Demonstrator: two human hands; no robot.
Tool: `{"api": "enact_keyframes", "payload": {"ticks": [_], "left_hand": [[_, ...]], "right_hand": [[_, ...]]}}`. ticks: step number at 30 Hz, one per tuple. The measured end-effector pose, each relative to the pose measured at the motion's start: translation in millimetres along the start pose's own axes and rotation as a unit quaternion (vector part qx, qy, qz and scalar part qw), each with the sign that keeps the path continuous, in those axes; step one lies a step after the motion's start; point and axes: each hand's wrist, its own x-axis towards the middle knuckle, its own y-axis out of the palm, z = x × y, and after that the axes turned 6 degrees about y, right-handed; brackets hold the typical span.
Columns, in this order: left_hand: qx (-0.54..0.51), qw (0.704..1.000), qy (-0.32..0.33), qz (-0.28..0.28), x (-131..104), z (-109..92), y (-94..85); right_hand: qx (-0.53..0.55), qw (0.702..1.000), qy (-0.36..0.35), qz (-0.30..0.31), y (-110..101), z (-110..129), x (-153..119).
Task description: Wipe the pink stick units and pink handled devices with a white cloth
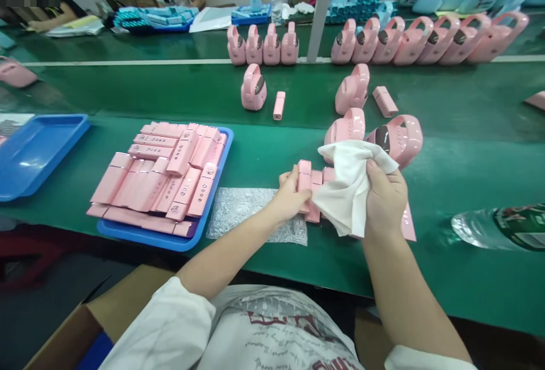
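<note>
My left hand [290, 195] is closed around a small pink rectangular stick-like case [304, 176], held upright over the bench. More pink cases [315, 180] of the same kind lie just right of it, partly covered. In my right hand [386, 202] is a white cloth [351, 183], pinched and hanging down in folds. The cloth hides part of those cases and the lower front of two pink handled devices [402, 137]. A sheet of bubble wrap [242, 211] lies flat under my left wrist.
A blue tray [204, 234] heaped with pink cases stands at left, beside another blue tray [46, 148]. Pink handled devices [272, 46] line the far ledge. A water bottle [498, 228] lies at right. Across the bench, people sit near light-blue parts [157, 17].
</note>
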Motion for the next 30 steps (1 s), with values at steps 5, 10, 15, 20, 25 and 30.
{"api": "enact_keyframes", "payload": {"ticks": [5,10,15,20,25,30], "left_hand": [[0.132,0.991,0.022,0.029,6,7,-0.6],[0.173,0.978,0.063,0.1,0,3,-3.9],[0.253,0.96,0.114,0.041,-16,-25,-41.0],[0.427,0.862,0.06,-0.267,-25,-59,-123.6],[0.338,0.838,0.061,-0.425,-32,-54,-179.5],[0.331,0.844,0.073,-0.416,-24,-45,-187.9]], "right_hand": [[0.048,0.998,0.029,0.013,5,0,-3],[0.075,0.988,0.132,0.034,6,-5,-2],[0.081,0.974,0.201,0.071,5,-6,3],[0.077,0.97,0.211,0.09,8,-3,0],[0.064,0.965,0.235,0.1,12,1,-6],[0.046,0.96,0.254,0.107,11,2,-8]]}}
